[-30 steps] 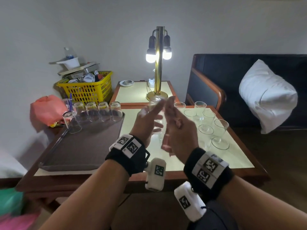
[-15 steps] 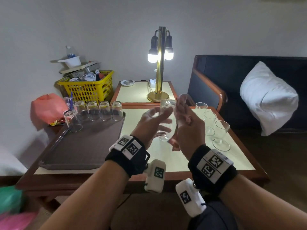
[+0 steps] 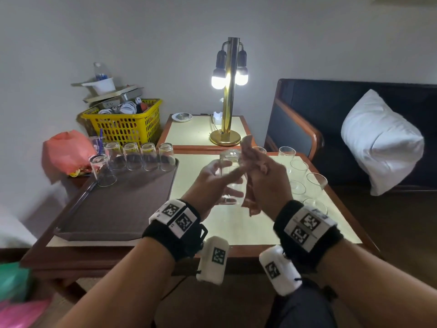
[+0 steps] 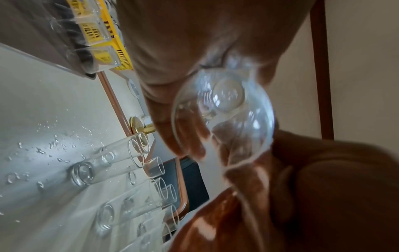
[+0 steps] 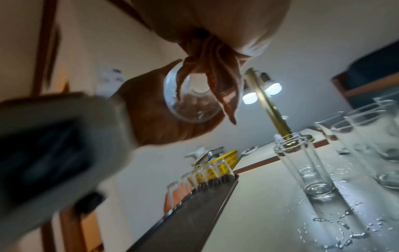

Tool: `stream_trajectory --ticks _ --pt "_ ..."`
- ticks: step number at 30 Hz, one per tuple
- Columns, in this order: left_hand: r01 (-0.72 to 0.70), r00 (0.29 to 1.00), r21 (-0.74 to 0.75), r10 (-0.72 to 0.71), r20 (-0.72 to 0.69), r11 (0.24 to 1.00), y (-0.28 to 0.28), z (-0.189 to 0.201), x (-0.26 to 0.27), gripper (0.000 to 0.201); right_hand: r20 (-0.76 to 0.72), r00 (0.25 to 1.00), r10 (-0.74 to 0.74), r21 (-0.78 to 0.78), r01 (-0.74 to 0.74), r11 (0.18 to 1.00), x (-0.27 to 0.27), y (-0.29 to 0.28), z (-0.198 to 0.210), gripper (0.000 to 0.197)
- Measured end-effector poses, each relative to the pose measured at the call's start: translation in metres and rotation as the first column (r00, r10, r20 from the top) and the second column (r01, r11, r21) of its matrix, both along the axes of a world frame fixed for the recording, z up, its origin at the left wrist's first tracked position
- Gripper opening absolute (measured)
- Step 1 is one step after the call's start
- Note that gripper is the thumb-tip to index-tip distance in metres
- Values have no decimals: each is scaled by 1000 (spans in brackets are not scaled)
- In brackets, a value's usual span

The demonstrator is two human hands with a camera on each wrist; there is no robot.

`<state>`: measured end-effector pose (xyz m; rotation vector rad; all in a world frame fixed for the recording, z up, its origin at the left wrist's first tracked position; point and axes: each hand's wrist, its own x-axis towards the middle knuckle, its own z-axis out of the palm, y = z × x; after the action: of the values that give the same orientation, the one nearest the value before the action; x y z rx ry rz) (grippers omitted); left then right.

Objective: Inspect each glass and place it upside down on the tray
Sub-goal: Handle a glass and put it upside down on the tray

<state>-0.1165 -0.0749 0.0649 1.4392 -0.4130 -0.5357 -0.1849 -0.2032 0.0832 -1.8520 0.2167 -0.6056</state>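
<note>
Left grip (image 3: 214,183): fingers curled round glass (image 3: 230,178), held above worktop (image 3: 248,228) | Right grip (image 3: 264,178): fingers closed on glass's opposite side | Tray (image 3: 113,209): left of both grips, five inverted glasses (image 3: 139,159).

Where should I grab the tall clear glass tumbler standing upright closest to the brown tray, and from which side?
Grip the tall clear glass tumbler round the middle of its straight wall, coming from the brown tray's side. It stands mouth up on the wet cream table, and other glasses crowd its far side, so that approach looks freest.
</note>
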Motion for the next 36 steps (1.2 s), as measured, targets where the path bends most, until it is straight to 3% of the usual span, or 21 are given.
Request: stream_trajectory --ticks 3,5,7,9,12,16,21,25,28,32,36 --pt "-147 962 55 130 241 988 5 -10 2 77 -67 988 143 -219 -154 963 2 -12 25 27" --pt "-251 876 122 172 452 960 11 -19 6 78 -96 976 197 -457 -219 862 0 -15 28 31" --pt "-319 816 173 178 549 932 16 -29 7 85 -109 969 221 -617 -241 749 -1 -18 27 30" --pt "-355 784 209 168 597 911 17 -34 1 87 -133 968 213 -659 -247 710 0 -19 26 29" --pt "-377 753 249 139 643 892 11 -35 -14 77 -112 977 180 -669 -209 714 2 -13 24 28" --pt "-447 744 231 217 632 864 18 -46 -18 71 -142 956 257 -653 -286 701 -6 -10 11 26" --pt "-480 746 215 266 611 850 9 -51 -29 70 -88 973 214 -673 -216 707 -5 -9 4 25" --pt "-526 734 155 354 580 836 13 -55 -28 70 -124 955 269 -630 -285 722 -6 -14 6 26" --pt "-528 728 134 365 580 839 9 -55 -35 72 -109 964 244 -673 -252 695 -2 -12 9 25" --pt "-541 732 85 419 537 837 11 -58 -32 70 -112 936 334 -635 -326 701 -7 -4 11 26" --pt "-538 733 94 410 542 838 6 -59 -37 71 -92 956 278 -690 -263 674 0 -7 11 27"
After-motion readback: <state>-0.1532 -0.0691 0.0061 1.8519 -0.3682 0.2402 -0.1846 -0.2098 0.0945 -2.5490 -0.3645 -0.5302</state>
